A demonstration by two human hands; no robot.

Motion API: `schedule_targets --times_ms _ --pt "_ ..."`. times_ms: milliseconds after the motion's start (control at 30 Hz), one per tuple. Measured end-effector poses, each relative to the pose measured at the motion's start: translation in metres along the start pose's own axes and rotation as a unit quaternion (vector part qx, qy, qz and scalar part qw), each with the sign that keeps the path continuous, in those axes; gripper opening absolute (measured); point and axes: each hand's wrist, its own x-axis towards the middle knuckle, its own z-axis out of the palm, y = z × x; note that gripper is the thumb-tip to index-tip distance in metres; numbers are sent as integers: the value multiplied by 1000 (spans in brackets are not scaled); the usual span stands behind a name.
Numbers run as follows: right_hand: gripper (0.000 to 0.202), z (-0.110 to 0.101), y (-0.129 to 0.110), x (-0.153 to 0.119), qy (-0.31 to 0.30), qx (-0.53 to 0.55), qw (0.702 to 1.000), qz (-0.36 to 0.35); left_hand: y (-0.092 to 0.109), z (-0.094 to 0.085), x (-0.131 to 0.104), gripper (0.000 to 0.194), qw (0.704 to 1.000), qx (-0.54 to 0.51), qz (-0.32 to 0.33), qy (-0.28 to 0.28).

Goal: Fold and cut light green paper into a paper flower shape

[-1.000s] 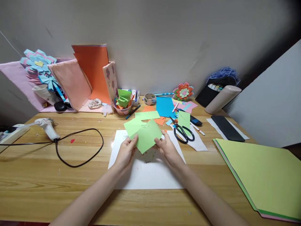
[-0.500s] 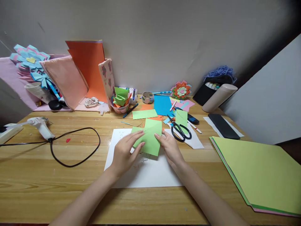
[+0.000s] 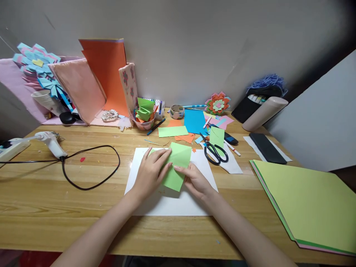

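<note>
A light green paper [image 3: 179, 154] is between my hands, above a white sheet [image 3: 172, 205] on the wooden table. My left hand [image 3: 151, 170] lies over the paper's left part, its fingers on the surface and hiding some of it. At the right edge, my right hand [image 3: 196, 180] pinches the paper, thumb on top and the other fingers curled beneath. Black-handled scissors [image 3: 215, 152] rest to the right, partly on another green piece [image 3: 217, 136].
A hot glue gun [image 3: 52, 144] with a looped black cable lies left. Behind are a cup of paper scraps [image 3: 144, 120], tape [image 3: 177, 111], blue paper [image 3: 194, 121] and a paper flower [image 3: 217, 103]. Right are a black phone [image 3: 267, 148] and large coloured sheets [image 3: 311, 204].
The green paper has tilted and shifted slightly down. My right thumb has moved left, further over the paper, and my left hand lies flatter across it. The view has shifted slightly.
</note>
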Motion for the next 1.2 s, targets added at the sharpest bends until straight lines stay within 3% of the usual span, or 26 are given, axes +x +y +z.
schedule_targets --times_ms 533,800,933,1200 --pt "36 12 -10 -9 30 -75 995 -60 18 -18 2 37 999 21 35 21" --pt "44 14 -11 -12 21 -55 997 -50 16 -18 1 47 997 38 54 29" --pt "48 13 -13 -14 -21 -47 998 -28 13 -19 2 45 998 16 44 40" --pt "29 10 -6 -11 21 -43 998 -45 16 -17 -1 40 998 -1 39 47"
